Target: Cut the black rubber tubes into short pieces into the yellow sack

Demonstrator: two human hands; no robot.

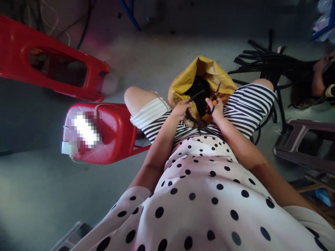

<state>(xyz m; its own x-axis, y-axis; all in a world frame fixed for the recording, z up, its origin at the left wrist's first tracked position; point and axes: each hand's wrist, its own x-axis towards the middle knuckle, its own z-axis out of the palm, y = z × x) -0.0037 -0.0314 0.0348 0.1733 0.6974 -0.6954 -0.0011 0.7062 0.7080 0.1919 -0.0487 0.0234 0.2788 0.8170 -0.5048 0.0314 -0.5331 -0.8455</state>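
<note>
The metal-bladed scissors with orange on the handles (214, 102) could nick my left hand (182, 110) if they cross too near my pinching fingers. The long, thin, flexible black strip (200, 124) could twist or slip if I pinch it too loosely, and its trailing length could snag on my black-and-white striped shorts (243, 109). If the mouth of the crumpled yellow plastic sack (180, 83) sags, a piece could drop outside it.

The strip lies right in my left hand, closed around it: one end sticks out far and to the right over the sack, the rest runs near and right across my lap. My right hand (216, 108), just right of it, is closed round the scissors, tips pointing far; I cannot tell whether their blades are apart. Loose black pieces (200, 87) sit in the sack beyond both hands.
</note>
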